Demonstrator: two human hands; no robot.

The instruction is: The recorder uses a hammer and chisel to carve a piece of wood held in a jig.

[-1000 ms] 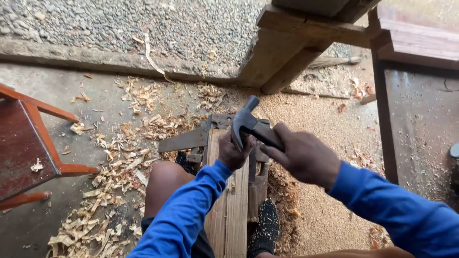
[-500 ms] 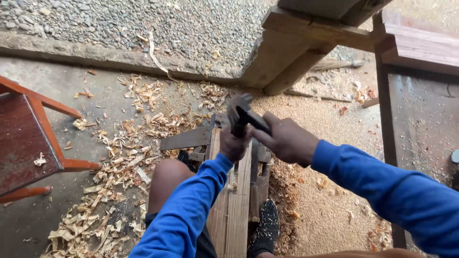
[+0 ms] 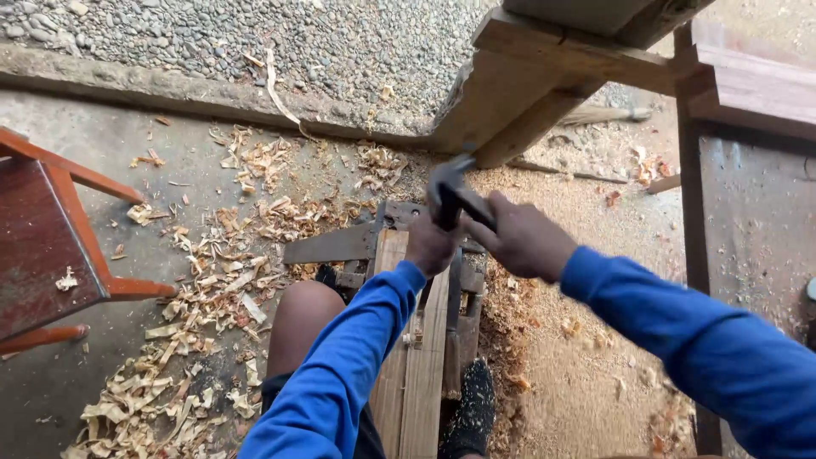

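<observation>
My right hand point(image 3: 527, 240) grips the handle of a dark claw hammer point(image 3: 449, 189), whose head is raised just above my left hand. My left hand point(image 3: 432, 246) rests closed on the far end of pale wooden boards point(image 3: 422, 357) that run lengthwise away from me; what it pinches is hidden. Both arms wear blue sleeves. My bare knee point(image 3: 308, 316) sits left of the boards and a dark shoe point(image 3: 470, 408) presses beside them on the right.
Wood shavings point(image 3: 204, 289) litter the concrete floor at left; sawdust point(image 3: 578, 374) covers it at right. A red-brown stool point(image 3: 51, 246) stands at far left. A wooden bench frame point(image 3: 561, 76) and post point(image 3: 693, 195) rise behind, with gravel point(image 3: 255, 34) beyond.
The hammer has swung forward and down from its raised position toward the board end. My right hand moved with it; the left hand stayed on the boards.
</observation>
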